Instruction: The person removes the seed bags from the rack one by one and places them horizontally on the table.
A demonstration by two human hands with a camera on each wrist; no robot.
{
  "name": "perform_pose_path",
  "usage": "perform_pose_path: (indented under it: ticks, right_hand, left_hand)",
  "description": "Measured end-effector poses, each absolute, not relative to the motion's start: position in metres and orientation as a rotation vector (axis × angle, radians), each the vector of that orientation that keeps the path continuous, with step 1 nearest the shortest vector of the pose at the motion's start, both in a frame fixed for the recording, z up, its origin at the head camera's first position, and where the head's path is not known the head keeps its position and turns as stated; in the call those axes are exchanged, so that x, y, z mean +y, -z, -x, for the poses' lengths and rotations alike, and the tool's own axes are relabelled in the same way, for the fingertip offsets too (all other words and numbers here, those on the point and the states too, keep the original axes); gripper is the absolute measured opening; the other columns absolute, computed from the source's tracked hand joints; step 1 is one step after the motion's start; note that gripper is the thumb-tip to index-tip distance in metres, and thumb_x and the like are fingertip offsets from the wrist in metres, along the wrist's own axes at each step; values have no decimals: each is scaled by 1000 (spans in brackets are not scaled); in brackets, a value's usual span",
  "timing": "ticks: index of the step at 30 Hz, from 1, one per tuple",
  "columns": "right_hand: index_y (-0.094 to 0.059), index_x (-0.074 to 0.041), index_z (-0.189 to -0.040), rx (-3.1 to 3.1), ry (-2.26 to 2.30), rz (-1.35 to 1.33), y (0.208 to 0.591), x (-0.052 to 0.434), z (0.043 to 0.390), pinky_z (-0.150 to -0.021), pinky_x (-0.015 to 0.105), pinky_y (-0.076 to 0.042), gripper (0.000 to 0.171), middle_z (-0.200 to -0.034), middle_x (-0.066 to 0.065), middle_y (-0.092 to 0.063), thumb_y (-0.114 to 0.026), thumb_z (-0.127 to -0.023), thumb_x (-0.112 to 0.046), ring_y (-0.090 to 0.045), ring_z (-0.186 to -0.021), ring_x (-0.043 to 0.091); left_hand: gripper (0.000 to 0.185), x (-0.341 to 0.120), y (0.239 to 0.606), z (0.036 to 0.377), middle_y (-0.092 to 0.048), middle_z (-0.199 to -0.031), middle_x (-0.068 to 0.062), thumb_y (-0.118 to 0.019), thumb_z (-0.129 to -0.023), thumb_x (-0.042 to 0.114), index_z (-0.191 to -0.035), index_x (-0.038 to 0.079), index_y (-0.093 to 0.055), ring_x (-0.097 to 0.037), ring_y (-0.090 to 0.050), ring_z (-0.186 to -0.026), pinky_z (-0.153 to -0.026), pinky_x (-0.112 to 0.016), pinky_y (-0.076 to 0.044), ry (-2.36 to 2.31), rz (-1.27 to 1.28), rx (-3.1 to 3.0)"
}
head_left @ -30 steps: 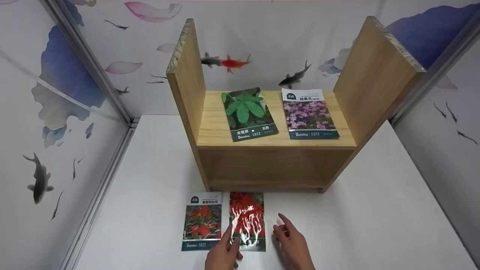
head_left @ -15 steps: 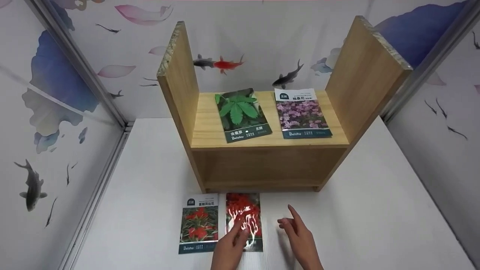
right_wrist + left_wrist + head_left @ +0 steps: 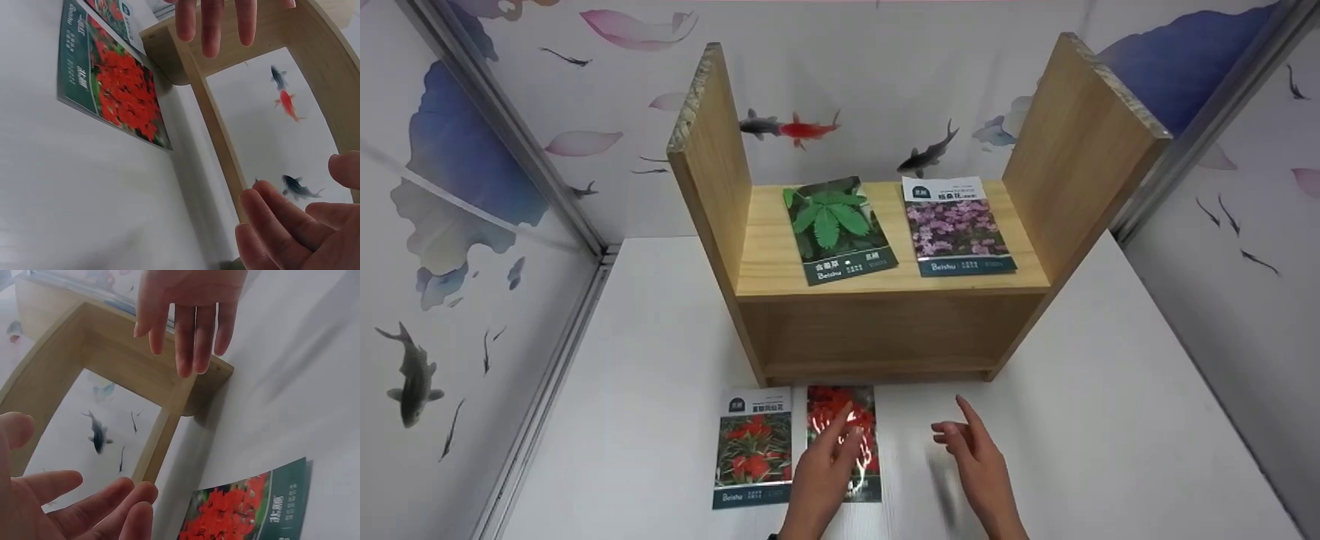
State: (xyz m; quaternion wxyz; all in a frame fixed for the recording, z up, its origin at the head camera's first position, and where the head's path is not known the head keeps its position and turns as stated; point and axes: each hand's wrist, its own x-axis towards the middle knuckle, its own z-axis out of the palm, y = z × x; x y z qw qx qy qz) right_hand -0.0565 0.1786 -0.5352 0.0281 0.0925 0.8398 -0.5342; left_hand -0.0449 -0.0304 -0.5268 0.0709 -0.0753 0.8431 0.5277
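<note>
Packet (image 3: pixel 844 442) label (under left hand (image 3: pixel 823 480)) hidden

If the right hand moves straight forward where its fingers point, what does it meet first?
Probably the wooden shelf, at its lower front edge; only bare white table lies between it and the right hand. Depth is uncertain.

A wooden shelf (image 3: pixel 885 330) stands on the white table (image 3: pixel 1110 420); a green-leaf seed packet (image 3: pixel 838 229) and a purple-flower seed packet (image 3: pixel 958 226) lie on it.
</note>
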Motion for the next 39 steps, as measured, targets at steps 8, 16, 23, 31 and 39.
perform_pose_path:
  ticks: [8, 16, 23, 31, 39]
  right_hand:
    - [-31, -25, -137, 2592, 1800, -243, 518, 194, 61, -81, 26, -46, 57, -101, -5, -63, -47, -87, -48, -59, -90, 7]
    - [-28, -27, -139, 2593, 1859, -193, 496, 203, 67, -82, 24, -45, 56, -107, 0, -61, -46, -89, -44, -59, -95, 8]
    - [-25, -39, -138, 2639, 1860, -179, 472, 210, 72, -82, 20, -45, 50, -111, 0, -59, -43, -91, -43, -58, -97, 8]
    - [-23, -33, -141, 2719, 1900, -58, 450, 214, 85, -82, 19, -44, 52, -111, -1, -59, -43, -93, -37, -56, -98, 7]
    - [-17, -32, -143, 2797, 1867, 73, 431, 223, 104, -90, 31, -42, 54, -114, -2, -57, -41, -94, -36, -57, -100, 10]
  left_hand:
    - [55, -23, 509, 52, -54, -122, 3, -37, -86, 60, -132, 31, -43, -11, -53, -94, -76, -37, -46, -1688, 122, 2551]
    - [47, -16, 488, 58, -53, -119, 7, -35, -93, 49, -138, 38, -26, -10, -57, -94, -75, -36, -48, -1858, -9, 2447]
    - [46, -3, 476, 59, -50, -125, 6, -27, -97, 42, -141, 39, -14, -10, -57, -90, -67, -29, -48, -1907, -142, 2424]
    - [48, 0, 456, 69, -45, -129, 14, -27, -96, 44, -141, 40, -13, -8, -55, -96, -73, -31, -46, -1906, -298, 2423]
    - [48, 1, 436, 85, -44, -131, 9, -29, -97, 40, -142, 39, -13, -9, -55, -98, -76, -32, -47, -1999, -448, 2400]
